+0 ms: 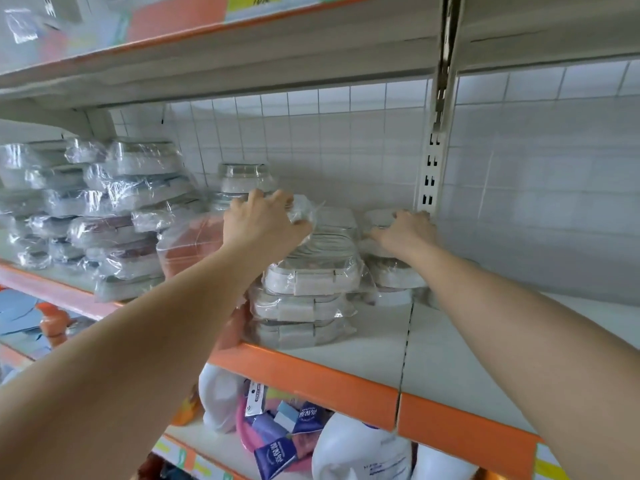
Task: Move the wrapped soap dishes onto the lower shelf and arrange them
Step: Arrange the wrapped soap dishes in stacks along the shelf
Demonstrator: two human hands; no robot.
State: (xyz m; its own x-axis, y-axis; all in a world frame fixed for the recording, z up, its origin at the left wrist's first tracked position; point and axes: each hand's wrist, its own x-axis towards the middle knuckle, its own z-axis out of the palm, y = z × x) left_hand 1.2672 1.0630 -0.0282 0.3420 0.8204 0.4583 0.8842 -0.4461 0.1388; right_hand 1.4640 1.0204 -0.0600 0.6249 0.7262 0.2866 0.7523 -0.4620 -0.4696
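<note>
Now both your hands are up on the shelf (pixel 346 344): your left hand (pixel 258 221) curls round the crinkled wrap of the top dish (pixel 332 233) on the front stack (pixel 304 299), four dishes high as far as you can count, each lying flat with its long side running along the shelf edge. Your right hand (pixel 405 230) rests with fingers spread, gripping nothing, on the round stack (pixel 391 271) just beside it, about three high. To the left, more wrapped dishes (pixel 114 216) are piled too thickly to count.

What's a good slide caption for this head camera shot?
Left hand grips a wrapped soap dish atop a stack while the right hand rests on the neighbouring stack.
</note>
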